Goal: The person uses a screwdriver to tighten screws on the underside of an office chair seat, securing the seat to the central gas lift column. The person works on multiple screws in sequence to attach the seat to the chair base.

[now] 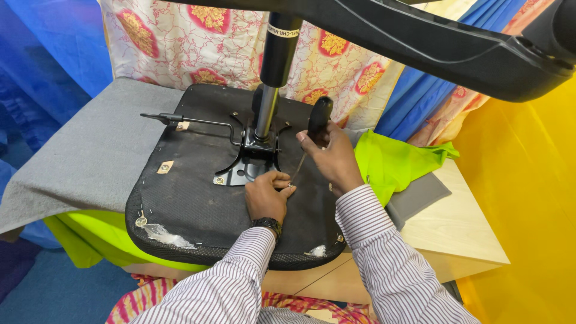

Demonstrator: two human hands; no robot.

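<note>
An upturned black office chair seat (186, 198) lies on the table, its metal mounting plate (240, 171) and gas cylinder (268, 102) pointing up. My right hand (333, 159) grips a screwdriver (317, 123) by its black handle, the thin shaft slanting down to the plate's near right corner. My left hand (267, 195) rests on the seat underside at the screwdriver tip, fingers pinched around it, with a black watch on the wrist. Both arms wear striped sleeves. A black adjustment lever (180, 120) sticks out to the left of the plate.
The chair's black star base (432, 48) reaches across the top of the view. Grey felt (90, 144) covers the table's left part, and bright green cloth (396, 162) lies at the right. The wooden table edge (462, 246) sits at the right. Patterned and blue fabrics hang behind.
</note>
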